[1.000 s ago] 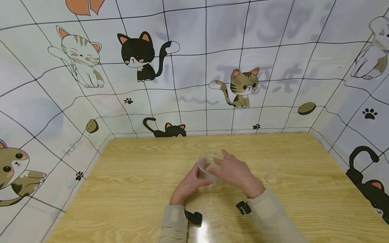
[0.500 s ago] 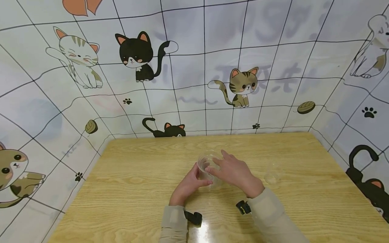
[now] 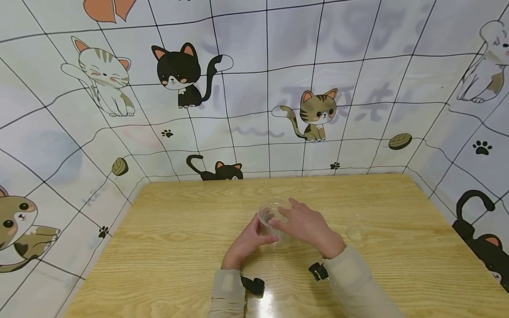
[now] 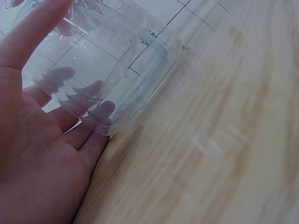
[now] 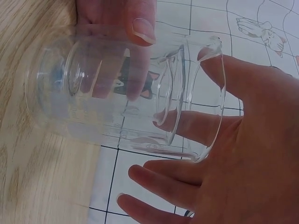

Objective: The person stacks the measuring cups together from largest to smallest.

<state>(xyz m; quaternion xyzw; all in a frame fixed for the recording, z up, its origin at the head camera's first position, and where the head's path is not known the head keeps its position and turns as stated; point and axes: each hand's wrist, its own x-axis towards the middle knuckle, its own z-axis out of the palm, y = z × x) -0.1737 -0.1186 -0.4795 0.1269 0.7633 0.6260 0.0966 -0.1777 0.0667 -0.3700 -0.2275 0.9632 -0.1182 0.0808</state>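
Observation:
A clear beaker (image 3: 278, 242) with faint printed marks stands on the wooden table, a smaller clear beaker (image 5: 161, 81) nested inside it. My left hand (image 3: 248, 238) grips the outer beaker (image 4: 119, 88) low on its side, thumb in front and fingers around the back. My right hand (image 3: 306, 225) comes over the mouth from the right. Its thumb and index finger (image 5: 191, 126) reach into the mouth and hold at the rims, while the other fingers extend outside. Exactly which rim each fingertip touches is hard to tell through the glass.
Another small clear vessel (image 3: 355, 232) stands on the table to the right of my right hand. The wooden tabletop (image 3: 171, 247) meets walls of cat-printed cloth (image 3: 246, 101) at the back and sides.
Both hands and the beakers stay where they were. Only the head view shifts very slightly.

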